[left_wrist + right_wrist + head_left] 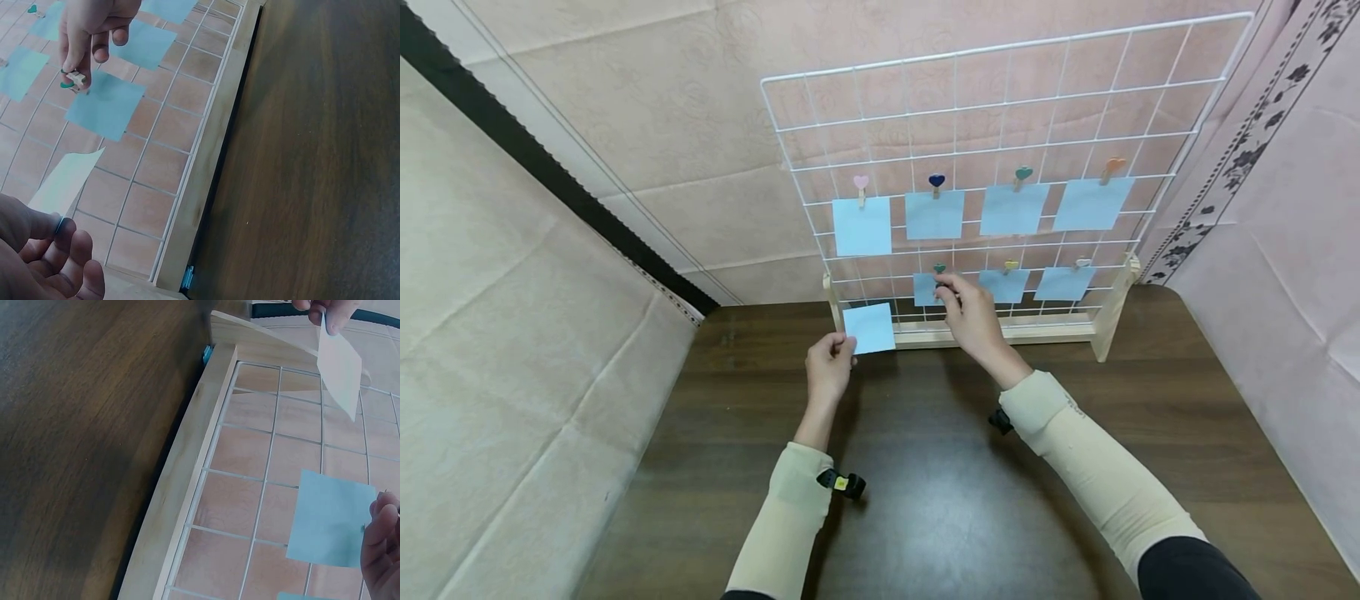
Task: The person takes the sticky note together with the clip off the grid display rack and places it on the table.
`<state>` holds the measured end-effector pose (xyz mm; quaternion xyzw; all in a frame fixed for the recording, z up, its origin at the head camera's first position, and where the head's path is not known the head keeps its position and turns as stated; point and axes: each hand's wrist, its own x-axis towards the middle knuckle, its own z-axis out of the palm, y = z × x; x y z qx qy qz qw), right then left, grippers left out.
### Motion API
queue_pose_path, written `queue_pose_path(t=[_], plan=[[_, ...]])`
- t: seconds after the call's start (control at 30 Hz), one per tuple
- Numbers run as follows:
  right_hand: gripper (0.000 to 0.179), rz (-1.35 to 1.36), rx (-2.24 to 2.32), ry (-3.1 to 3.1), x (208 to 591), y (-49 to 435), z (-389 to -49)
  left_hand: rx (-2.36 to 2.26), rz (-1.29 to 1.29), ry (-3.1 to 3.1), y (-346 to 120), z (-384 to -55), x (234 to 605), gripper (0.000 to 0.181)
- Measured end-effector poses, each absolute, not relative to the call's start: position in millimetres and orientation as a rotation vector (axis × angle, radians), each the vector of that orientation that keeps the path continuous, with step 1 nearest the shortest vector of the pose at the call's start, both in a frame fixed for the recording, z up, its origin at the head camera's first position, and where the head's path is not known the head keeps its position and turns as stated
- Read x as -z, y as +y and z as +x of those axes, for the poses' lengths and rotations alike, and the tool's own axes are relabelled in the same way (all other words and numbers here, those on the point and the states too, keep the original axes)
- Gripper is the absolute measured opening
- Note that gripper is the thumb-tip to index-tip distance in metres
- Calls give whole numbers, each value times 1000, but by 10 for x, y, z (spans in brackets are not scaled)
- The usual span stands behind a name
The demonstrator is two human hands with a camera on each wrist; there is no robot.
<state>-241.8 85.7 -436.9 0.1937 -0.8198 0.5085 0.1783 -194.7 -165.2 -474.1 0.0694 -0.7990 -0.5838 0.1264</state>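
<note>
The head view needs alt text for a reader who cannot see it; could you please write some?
A person's left hand pinches a loose blue paper square while the right hand grips a small clip on a white wire grid. Seven blue squares hang clipped to the grid, which stands in a wooden base on a dark table.

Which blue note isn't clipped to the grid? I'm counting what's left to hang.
The loose blue note pinched in the left hand, lower left of the wire grid; every other note hangs under a heart clip.
</note>
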Motion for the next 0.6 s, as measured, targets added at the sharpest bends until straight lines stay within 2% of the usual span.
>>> queue_pose_path(t=[0.6], plan=[[31, 536, -1423, -2315, 4428, 941, -2361, 1677, 211, -2322, -1708, -1883, 4711, 16]])
